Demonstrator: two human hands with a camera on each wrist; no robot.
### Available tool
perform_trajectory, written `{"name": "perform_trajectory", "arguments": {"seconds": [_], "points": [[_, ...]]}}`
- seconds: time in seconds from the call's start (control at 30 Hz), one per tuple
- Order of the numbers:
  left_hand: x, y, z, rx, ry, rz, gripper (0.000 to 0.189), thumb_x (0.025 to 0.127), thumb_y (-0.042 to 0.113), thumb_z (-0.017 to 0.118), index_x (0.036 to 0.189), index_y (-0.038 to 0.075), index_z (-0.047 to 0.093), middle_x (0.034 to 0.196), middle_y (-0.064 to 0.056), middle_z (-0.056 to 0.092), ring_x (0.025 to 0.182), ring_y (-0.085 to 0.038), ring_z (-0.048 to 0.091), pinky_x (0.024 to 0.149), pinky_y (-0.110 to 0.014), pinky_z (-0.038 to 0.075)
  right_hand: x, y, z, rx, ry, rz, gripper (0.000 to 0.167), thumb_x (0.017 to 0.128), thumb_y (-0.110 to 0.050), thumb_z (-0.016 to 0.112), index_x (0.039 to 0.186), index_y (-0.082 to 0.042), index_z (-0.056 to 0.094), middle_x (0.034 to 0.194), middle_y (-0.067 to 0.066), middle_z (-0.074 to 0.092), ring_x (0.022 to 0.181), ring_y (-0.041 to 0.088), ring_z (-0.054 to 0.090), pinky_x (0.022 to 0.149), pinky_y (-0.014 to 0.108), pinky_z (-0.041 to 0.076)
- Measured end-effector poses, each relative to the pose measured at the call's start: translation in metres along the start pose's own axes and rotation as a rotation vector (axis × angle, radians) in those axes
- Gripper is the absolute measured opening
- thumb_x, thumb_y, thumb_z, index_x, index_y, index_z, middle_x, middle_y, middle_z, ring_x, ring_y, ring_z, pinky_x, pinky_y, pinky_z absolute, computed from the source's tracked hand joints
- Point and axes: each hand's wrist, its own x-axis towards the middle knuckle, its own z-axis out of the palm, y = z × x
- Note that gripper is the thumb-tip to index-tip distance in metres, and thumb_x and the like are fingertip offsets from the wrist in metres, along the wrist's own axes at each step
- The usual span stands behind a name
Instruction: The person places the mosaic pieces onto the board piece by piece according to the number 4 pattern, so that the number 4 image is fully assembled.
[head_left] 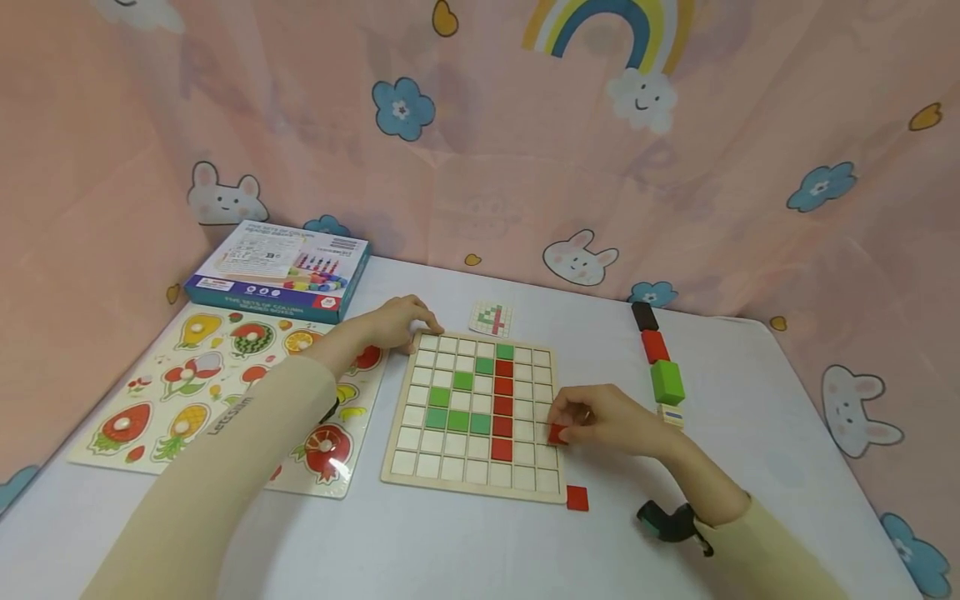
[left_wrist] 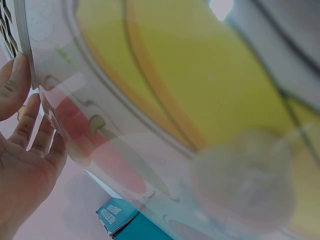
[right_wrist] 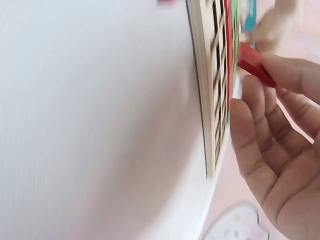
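Observation:
In the head view a wooden grid board (head_left: pixel 444 482) lies flat, with several green and red square tiles among its pale squares. The red tiles form one column. My left hand (head_left: pixel 393 323) touches the board's far left corner, fingers loosely extended; the left wrist view shows this hand (left_wrist: pixel 30 165) partly behind the blurred fruit sheet. My right hand (head_left: pixel 607 419) pinches a red tile (head_left: pixel 557 434) between thumb and fingertips, over the board's right edge. In the right wrist view that red tile (right_wrist: pixel 255 65) is tilted, and the other fingers curl loosely below it.
A loose red tile (head_left: pixel 577 498) lies by the near right corner. Beyond the board is a small pattern card (head_left: pixel 491 318). A fruit picture sheet (head_left: pixel 247 396) and a flat box (head_left: pixel 277 267) lie to the left. Several blocks, one green (head_left: pixel 667 382), line up at right.

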Motion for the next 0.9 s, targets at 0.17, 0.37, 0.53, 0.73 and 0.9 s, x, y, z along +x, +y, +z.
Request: {"name": "perform_trajectory", "arguments": {"seconds": [0.17, 0.37, 0.53, 0.73, 0.9], "points": [[-0.001, 0.001, 0.000, -0.002, -0.006, -0.001, 0.054, 0.080, -0.009, 0.068, 0.128, 0.016, 0.067, 0.146, -0.019, 0.046, 0.138, -0.043, 0.038, 0.117, -0.058, 0.030, 0.011, -0.018, 0.017, 0.071, -0.024, -0.010, 0.012, 0.088, -0.018, 0.072, 0.099, -0.020, 0.068, 0.086, -0.005, 0.064, 0.084, 0.012, 0.059, 0.074, 0.021, 0.053], [-0.001, 0.001, -0.001, -0.005, -0.008, -0.011, 0.054, 0.081, -0.008, 0.068, 0.128, 0.016, 0.067, 0.146, -0.019, 0.045, 0.139, -0.043, 0.037, 0.118, -0.058, 0.030, 0.020, -0.035, 0.033, 0.077, -0.054, -0.063, 0.011, 0.087, -0.016, 0.074, 0.096, -0.017, 0.069, 0.082, -0.004, 0.064, 0.079, 0.008, 0.059, 0.071, 0.020, 0.054], [0.000, -0.001, 0.000, -0.006, -0.004, -0.010, 0.054, 0.081, -0.008, 0.068, 0.128, 0.017, 0.067, 0.146, -0.018, 0.045, 0.139, -0.042, 0.037, 0.118, -0.057, 0.030, 0.023, -0.043, 0.042, 0.069, -0.066, -0.059, 0.010, 0.085, -0.014, 0.075, 0.093, -0.019, 0.070, 0.079, -0.006, 0.065, 0.074, 0.006, 0.059, 0.068, 0.021, 0.054], [0.000, -0.001, 0.000, -0.011, -0.003, -0.015, 0.053, 0.081, -0.008, 0.067, 0.128, 0.017, 0.067, 0.146, -0.018, 0.045, 0.139, -0.042, 0.036, 0.118, -0.057, 0.030, 0.023, -0.045, 0.049, 0.069, -0.080, -0.056, 0.011, 0.083, -0.016, 0.077, 0.089, -0.021, 0.070, 0.076, -0.008, 0.066, 0.070, 0.005, 0.059, 0.066, 0.021, 0.055], [0.000, -0.001, 0.001, -0.014, -0.003, -0.018, 0.054, 0.081, -0.009, 0.067, 0.128, 0.017, 0.067, 0.145, -0.019, 0.046, 0.138, -0.042, 0.037, 0.118, -0.057, 0.030, 0.024, -0.045, 0.052, 0.020, -0.064, -0.071, 0.012, 0.081, -0.019, 0.080, 0.084, -0.022, 0.069, 0.072, -0.010, 0.065, 0.066, 0.002, 0.057, 0.062, 0.021, 0.054]]}}
